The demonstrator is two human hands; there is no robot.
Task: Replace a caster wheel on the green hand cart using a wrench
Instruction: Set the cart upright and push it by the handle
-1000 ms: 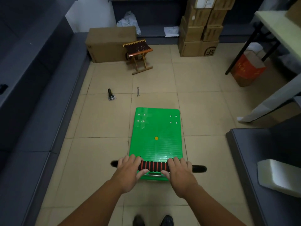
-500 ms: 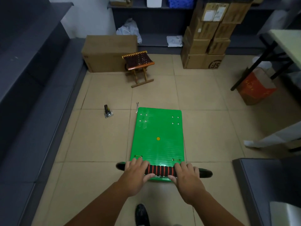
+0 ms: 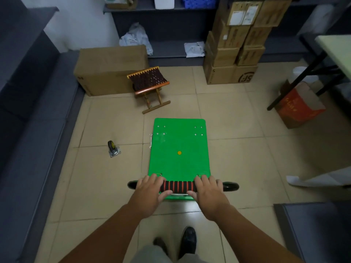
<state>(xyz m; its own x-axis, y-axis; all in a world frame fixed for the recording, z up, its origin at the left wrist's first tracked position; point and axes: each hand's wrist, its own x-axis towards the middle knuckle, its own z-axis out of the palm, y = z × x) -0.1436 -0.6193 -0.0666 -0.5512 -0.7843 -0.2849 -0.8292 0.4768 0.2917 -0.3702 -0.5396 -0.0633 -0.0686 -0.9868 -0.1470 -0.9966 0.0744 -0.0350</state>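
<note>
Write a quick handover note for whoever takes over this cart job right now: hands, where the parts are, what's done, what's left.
Left hand and right hand both grip the striped handle of the green cart.
The cart stands upright on the floor. The wrench lies at its left edge, and the loose caster wheel sits further left on the tiles.
Done: nothing visible.
Left: expose the underside, unbolt the old caster, fit the loose one.

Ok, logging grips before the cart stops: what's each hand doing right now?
Left hand: closed on the cart handle.
Right hand: closed on the same handle.
</note>
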